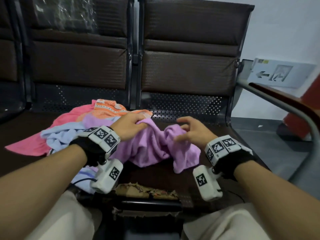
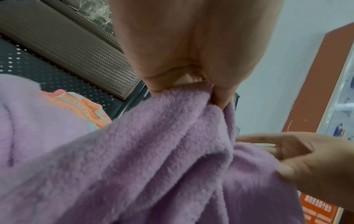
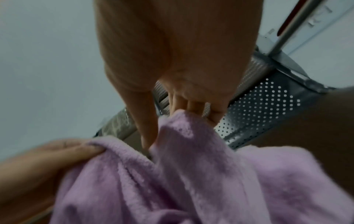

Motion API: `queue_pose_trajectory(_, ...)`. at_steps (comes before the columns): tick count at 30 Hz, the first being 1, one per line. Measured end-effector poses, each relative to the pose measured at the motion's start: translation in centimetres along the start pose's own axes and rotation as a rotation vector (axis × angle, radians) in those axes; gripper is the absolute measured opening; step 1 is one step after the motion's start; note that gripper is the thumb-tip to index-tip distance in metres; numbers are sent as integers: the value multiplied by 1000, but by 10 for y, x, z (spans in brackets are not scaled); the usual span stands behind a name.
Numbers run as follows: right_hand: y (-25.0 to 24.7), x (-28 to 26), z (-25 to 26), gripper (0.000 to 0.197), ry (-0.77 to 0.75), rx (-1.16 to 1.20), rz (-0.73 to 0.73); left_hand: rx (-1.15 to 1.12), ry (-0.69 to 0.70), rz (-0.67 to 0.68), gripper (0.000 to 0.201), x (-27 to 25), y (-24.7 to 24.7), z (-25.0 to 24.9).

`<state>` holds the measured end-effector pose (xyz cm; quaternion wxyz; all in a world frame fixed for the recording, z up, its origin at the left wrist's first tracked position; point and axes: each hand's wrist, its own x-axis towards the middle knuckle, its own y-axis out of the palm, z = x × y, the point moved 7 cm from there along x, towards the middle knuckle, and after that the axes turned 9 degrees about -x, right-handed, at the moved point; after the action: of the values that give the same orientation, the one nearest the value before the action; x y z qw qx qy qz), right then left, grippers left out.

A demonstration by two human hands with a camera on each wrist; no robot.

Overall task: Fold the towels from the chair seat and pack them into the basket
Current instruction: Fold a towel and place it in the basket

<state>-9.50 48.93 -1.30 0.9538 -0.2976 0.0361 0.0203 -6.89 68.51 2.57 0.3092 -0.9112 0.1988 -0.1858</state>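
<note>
The purple towel (image 1: 152, 148) lies crumpled on the dark chair seat (image 1: 155, 172), in the middle of the head view. Its long axis runs from 9 o'clock to 3 o'clock, and two raised corners point up toward 12 o'clock.

The left hand (image 1: 129, 126) pinches the left corner, its fingers curled down around the cloth, palm facing down. The right hand (image 1: 192, 131) is at 3 o'clock from it; in the head view it is blurred and its fingers look spread.

The right wrist view shows what the head view does not: the thumb (image 3: 145, 121) and the fingers (image 3: 191, 106) close on a fold of the towel, so this hand holds it too. The left wrist view shows the left hand's pinch from below.

At 10 o'clock from the purple towel is a heap with a blue towel (image 1: 57, 135), a pink towel (image 1: 31, 144) and an orange patterned towel (image 1: 110, 108). The basket is not seen in any view.
</note>
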Motion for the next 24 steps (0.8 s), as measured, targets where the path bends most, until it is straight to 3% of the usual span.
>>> queue_pose_trajectory(2, 11, -6, -11, 80, 14, -258, 122, 97, -63, 62, 21, 2, 11, 12)
queue_pose_trajectory(5, 24, -10, -28, 82, 85, -445, 235, 171, -112, 136, 18, 6, 27, 20)
queue_pose_trajectory(8, 29, -14, -44, 59, 147, -707, 341, 156, -165, 102, 20, 11, 29, 25)
queue_pose_trajectory(12, 35, -14, -52, 29, 119, -970, 461, 168, -249, 17, 28, 20, 23, 40)
queue_pose_trajectory(15, 25, 3, -32, 30, 69, -891, 307, 186, -279, -35, 36, 20, 14, 48)
queue_pose_trajectory(19, 7, 19, 13, 15, -56, -489, -92, 162, -231, 93, 31, 14, 16, 49)
queue_pose_trajectory(21, 16, 23, 24, 26, -103, -374, -93, 85, -153, 134, 28, 12, 16, 41)
queue_pose_trajectory(24, 39, 24, 36, 64, -193, -373, 71, -44, -54, 125, 22, 12, 6, 28)
